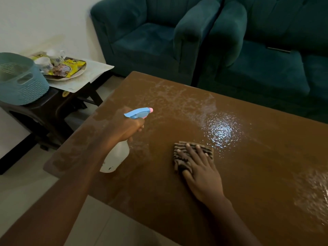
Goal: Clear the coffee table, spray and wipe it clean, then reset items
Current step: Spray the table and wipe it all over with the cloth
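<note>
The brown coffee table [248, 174] fills the middle of the view, and its top is wet with spray droplets and streaks. My left hand [124, 128] grips a white spray bottle [117, 157] with a blue trigger head and pink nozzle, held above the table's left side and pointed to the right. My right hand [200, 167] lies flat, fingers spread, on a striped brown cloth [181, 157] that rests on the tabletop just below a shiny wet patch [220, 128].
A small side table [85, 79] at the left carries a plate with cups and yellow packets [60, 64]. A teal plastic basket [19, 80] sits on a dark stool beside it. Dark green sofas [213, 41] stand behind the coffee table.
</note>
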Tool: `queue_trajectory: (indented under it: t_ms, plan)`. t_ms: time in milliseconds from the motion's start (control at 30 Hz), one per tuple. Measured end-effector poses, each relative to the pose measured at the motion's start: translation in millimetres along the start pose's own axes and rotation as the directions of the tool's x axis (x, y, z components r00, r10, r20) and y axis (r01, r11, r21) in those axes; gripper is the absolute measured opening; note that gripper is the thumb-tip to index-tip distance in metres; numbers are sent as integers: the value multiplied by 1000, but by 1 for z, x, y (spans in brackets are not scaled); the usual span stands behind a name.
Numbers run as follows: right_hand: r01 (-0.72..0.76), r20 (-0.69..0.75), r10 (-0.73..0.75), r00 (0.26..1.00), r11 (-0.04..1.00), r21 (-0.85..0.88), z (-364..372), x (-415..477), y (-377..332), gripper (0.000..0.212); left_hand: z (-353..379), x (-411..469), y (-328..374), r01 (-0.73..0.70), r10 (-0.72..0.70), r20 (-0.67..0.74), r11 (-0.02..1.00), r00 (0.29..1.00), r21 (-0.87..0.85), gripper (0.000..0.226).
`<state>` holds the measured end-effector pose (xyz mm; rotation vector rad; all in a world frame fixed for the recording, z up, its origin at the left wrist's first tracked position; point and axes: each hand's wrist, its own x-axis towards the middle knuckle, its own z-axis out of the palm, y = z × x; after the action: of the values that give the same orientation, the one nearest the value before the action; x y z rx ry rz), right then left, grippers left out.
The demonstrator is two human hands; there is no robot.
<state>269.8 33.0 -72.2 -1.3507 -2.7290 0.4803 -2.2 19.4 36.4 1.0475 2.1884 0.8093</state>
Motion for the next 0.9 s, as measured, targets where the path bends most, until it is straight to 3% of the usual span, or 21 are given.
queue_trajectory:
  t_ms: [200, 367, 567, 900]
  plan:
    - [-230, -43, 229, 972, 973, -14, -6, 67, 10, 59, -5, -4, -4, -13, 12, -40, 999, 999, -46, 16]
    - [-37, 33, 38, 999, 999, -31, 4, 114, -44, 58, -7, -2, -5, -4, 1, -37, 997, 999, -80, 17]
    - [158, 49, -156, 986, 987, -26, 4, 60, -51, 64, -9, 4, -5, -17, 17, 2, 996, 1000, -83, 14]
    - [-157, -46, 159, 986, 987, 39, 6, 24, -42, 62, -4, 26, 17, -42, 37, 240, 999, 970, 15, 20]
